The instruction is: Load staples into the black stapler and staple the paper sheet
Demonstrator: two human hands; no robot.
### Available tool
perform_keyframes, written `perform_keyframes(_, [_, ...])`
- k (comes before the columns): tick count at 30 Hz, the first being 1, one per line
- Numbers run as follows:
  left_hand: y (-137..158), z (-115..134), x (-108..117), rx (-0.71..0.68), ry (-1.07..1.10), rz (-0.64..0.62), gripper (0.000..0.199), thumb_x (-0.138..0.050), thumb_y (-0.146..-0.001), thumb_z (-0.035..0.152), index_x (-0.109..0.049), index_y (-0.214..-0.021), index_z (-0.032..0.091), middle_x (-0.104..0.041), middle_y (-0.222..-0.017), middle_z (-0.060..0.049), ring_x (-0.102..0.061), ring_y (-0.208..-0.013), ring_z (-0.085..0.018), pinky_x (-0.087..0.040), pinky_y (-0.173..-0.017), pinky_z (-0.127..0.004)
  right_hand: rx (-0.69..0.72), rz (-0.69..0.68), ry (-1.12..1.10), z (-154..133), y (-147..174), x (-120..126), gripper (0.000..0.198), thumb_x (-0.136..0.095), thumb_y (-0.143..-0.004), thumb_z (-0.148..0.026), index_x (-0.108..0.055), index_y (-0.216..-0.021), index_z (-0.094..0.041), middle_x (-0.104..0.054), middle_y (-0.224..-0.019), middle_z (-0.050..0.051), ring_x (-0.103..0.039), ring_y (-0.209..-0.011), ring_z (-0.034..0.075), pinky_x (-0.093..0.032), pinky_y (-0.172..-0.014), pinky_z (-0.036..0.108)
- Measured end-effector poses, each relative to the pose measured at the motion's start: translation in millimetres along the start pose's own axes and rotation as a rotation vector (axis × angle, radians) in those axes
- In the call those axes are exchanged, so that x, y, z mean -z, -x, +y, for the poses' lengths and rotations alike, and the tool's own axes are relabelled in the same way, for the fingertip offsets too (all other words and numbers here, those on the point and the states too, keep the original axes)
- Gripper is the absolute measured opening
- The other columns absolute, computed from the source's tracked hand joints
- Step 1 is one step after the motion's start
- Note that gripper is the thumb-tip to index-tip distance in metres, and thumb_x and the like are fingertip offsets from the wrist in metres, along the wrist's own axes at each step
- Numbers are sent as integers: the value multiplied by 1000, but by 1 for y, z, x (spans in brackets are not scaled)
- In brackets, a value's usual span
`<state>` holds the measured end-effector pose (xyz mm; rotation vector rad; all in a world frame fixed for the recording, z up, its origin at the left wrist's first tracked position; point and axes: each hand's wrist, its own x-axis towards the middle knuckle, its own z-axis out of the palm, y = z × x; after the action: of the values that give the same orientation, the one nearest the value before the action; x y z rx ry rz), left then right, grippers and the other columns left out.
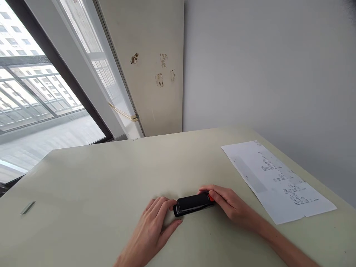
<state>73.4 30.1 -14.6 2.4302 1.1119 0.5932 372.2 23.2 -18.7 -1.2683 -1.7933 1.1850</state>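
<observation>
A black stapler (194, 203) with a red part at its right end lies lengthwise on the pale table, in front of me. My right hand (228, 202) grips that red end between thumb and fingers. At the stapler's other end is my left hand (154, 222), thumb and index finger apart on either side of the tip. The index fingertip is at or against the stapler's end; whether it presses there I cannot tell. The stapler looks closed, and its far side is partly hidden.
A printed sheet of paper (267, 181) lies to the right. Far left on the table (97, 178) is a small greyish strip, perhaps staples (27, 207). Behind the table are a wall (267, 66), a stained panel (155, 100) and a glass window (36, 85).
</observation>
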Motion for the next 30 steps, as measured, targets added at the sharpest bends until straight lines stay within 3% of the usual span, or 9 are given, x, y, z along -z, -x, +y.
perform_keyframes(5, [1, -1, -2, 2, -17, 58, 30, -64, -102, 38, -55, -129, 29, -70, -113, -6, -68, -99, -23, -57, -87, -36, -1, 14, 22, 4, 2, -5, 45, -27, -113, -49, -65, -124, -27, -74, -114, 7, -68, -101, 25, -52, -93, 37])
perform_keyframes(11, [8, -7, -4, 39, -34, 178, 57, -79, -89, 46, -53, -138, 31, -63, -132, -11, -65, -118, -30, -58, -95, -42, 13, 51, 77, 11, 3, -9, 47, -30, -112, -51, -69, -122, -27, -75, -108, 7, -69, -100, 26, -54, -89, 36])
perform_keyframes(16, [10, -9, -4, 84, -18, 238, 73, -86, -80, 46, -49, -141, 33, -57, -137, -12, -61, -124, -34, -56, -98, -47, -3, 82, 64, 7, 3, -9, 47, -31, -112, -53, -70, -121, -27, -76, -101, 6, -69, -96, 26, -55, -86, 36])
perform_keyframes(20, [7, -8, -2, 71, -10, 183, 58, -81, -86, 49, -56, -135, 31, -61, -132, -10, -63, -119, -30, -57, -96, -43, -7, 66, 34, 4, 3, -7, 37, -42, -109, -51, -67, -124, -28, -74, -114, 5, -69, -100, 24, -54, -89, 34])
perform_keyframes(25, [3, -8, -2, 52, 16, 104, 20, -66, -99, 41, -67, -114, 28, -66, -120, -9, -65, -108, -26, -57, -88, -39, 36, -1, 99, 1, 4, -8, 26, -65, -99, -41, -64, -122, -29, -71, -115, 4, -66, -102, 24, -51, -90, 34])
perform_keyframes(30, [4, -7, 0, 113, 195, 49, 26, -67, -99, 44, -67, -120, 29, -68, -124, -9, -66, -113, -27, -57, -96, -43, -30, -1, -14, -2, 2, -6, 23, -61, -101, -46, -65, -112, -26, -70, -100, 2, -62, -90, 22, -48, -80, 32])
